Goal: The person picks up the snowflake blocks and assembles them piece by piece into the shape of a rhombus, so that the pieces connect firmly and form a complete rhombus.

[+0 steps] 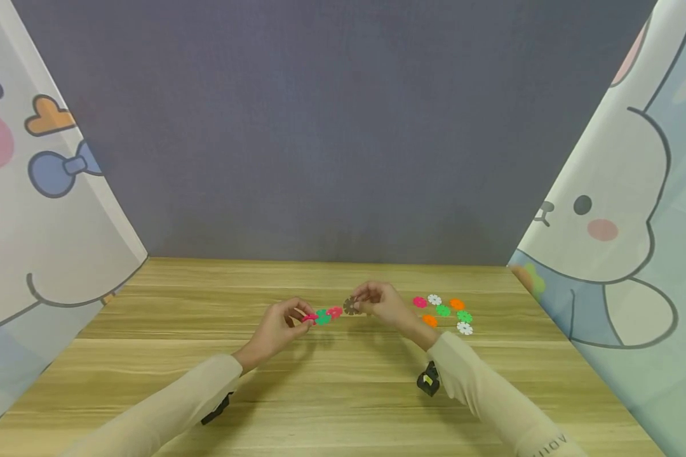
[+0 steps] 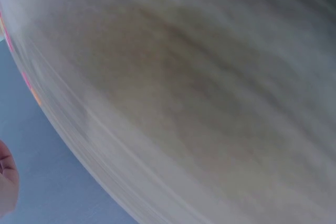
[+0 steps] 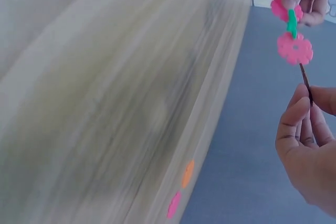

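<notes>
A short chain of notched plastic flower discs hangs between my hands above the table: a pink disc (image 1: 309, 318), a green disc (image 1: 322, 317) and another pink disc (image 1: 335, 311). The left hand (image 1: 279, 326) pinches the first pink disc between thumb and fingers. In my right hand (image 1: 384, 307) a brown notched disc (image 1: 350, 306) is pinched. The right wrist view shows this brown disc (image 3: 305, 80) edge-on, its tip right at the rim of the chain's end pink disc (image 3: 295, 49). The left wrist view has only part of a hand (image 2: 7, 179) at its edge.
Several loose discs lie right of my right hand, among them a white disc (image 1: 465, 328), an orange disc (image 1: 457, 304) and a green disc (image 1: 443, 310). A dark panel (image 1: 331, 139) stands behind the wooden table (image 1: 331, 406), with printed cloths on both sides.
</notes>
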Action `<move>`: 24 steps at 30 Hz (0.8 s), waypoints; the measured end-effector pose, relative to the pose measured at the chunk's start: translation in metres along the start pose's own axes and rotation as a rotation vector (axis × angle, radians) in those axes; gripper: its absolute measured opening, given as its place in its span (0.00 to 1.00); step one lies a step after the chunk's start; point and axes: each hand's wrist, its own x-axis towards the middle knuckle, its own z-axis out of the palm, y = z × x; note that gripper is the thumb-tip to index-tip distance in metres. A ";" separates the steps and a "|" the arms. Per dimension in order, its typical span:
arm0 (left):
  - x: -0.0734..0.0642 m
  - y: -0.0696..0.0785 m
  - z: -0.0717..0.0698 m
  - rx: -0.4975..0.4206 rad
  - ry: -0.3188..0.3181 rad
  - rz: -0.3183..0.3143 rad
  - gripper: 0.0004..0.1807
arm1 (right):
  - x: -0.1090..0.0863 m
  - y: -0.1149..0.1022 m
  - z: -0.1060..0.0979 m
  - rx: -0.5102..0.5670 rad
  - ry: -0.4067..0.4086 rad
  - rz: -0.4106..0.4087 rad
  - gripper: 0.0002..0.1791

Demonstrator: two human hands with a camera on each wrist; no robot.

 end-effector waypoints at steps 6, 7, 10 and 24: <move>0.000 0.001 0.000 -0.009 0.003 0.001 0.08 | -0.001 0.003 0.006 0.036 0.012 0.002 0.12; 0.000 0.002 0.001 -0.012 0.004 0.004 0.08 | -0.001 0.003 0.007 0.041 0.013 0.004 0.12; -0.001 0.003 0.001 -0.018 0.008 0.014 0.08 | -0.001 0.003 0.008 0.055 0.019 0.019 0.12; -0.001 0.012 0.003 -0.029 -0.050 0.016 0.06 | -0.005 -0.002 0.007 0.089 0.019 0.037 0.13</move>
